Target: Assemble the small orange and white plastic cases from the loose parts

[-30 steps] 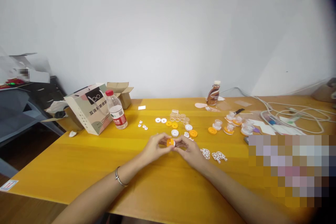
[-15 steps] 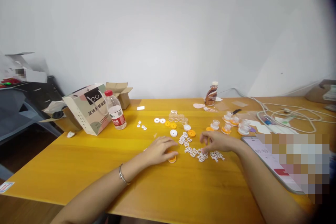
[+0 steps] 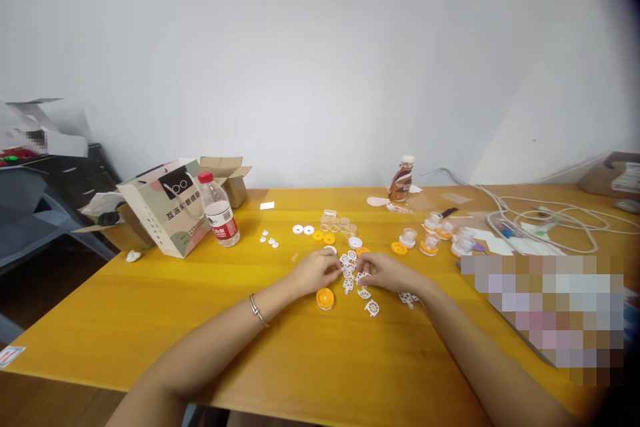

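My left hand (image 3: 315,271) and my right hand (image 3: 386,271) meet over a pile of small white lattice pieces (image 3: 353,267) on the yellow table (image 3: 150,320). Fingers of both hands are curled, pinching at the white pieces; what each holds is too small to name. An orange round cap (image 3: 325,297) lies on the table just below my left hand, apart from it. More white pieces (image 3: 371,307) lie in front of my right hand.
Beyond the hands lie white discs (image 3: 303,229), orange caps (image 3: 324,237), clear cups (image 3: 337,221) and assembled small pots (image 3: 430,244). A water bottle (image 3: 217,217), paper bag (image 3: 167,217) and cardboard box (image 3: 230,173) stand at left; a brown drink bottle (image 3: 400,181) and cables (image 3: 545,217) at right.
Both hands held the orange cap together a second ago. The left hand set it on the table and let go; the right reached to the white pieces, then both hands met over the pile.
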The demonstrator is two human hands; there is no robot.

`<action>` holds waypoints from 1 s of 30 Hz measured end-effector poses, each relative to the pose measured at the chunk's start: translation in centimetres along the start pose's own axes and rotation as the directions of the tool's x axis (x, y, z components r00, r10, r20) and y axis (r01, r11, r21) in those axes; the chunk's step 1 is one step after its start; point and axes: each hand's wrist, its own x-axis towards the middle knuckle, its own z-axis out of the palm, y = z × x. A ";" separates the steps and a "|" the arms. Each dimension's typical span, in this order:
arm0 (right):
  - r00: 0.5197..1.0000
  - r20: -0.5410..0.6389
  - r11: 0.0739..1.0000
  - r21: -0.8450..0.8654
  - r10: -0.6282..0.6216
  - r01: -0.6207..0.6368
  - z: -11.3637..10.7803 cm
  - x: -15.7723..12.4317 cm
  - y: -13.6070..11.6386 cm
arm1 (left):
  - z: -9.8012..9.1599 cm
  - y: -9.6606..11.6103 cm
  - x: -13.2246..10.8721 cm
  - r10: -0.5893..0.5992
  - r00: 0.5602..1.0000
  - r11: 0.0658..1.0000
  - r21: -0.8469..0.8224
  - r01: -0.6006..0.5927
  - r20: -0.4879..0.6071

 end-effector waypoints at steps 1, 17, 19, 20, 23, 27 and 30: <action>1.000 -0.010 1.000 0.023 -0.004 0.004 0.2 0.1 0.1 | -0.2 0.1 -0.3 -0.013 0.999 0.999 -0.032 0.011 -0.037; 0.978 -0.193 0.934 0.356 0.076 -0.003 0.0 0.5 -0.6 | -1.4 0.2 -3.8 -0.367 0.913 0.810 -0.543 0.221 -0.176; 0.973 -0.213 0.834 0.551 0.091 0.043 0.6 0.5 -1.5 | -1.6 0.4 -3.6 -0.365 0.919 0.781 -0.586 0.216 -0.148; 0.969 -0.227 0.763 0.642 0.100 0.072 1.1 0.5 -2.0 | -1.6 0.5 -3.5 -0.368 0.920 0.766 -0.604 0.219 -0.133; 0.963 -0.223 0.556 0.825 0.150 0.105 2.8 0.7 -3.1 | -1.6 0.6 -3.4 -0.387 0.916 0.704 -0.674 0.224 -0.100; 0.979 -0.115 0.416 0.909 0.171 0.034 4.6 0.7 -3.7 | -1.3 0.7 -3.4 -0.387 0.916 0.686 -0.697 0.211 -0.104; 0.990 -0.049 0.362 0.932 0.132 -0.002 4.9 0.5 -3.9 | -1.4 0.8 -3.4 -0.367 0.910 0.777 -0.601 0.187 -0.191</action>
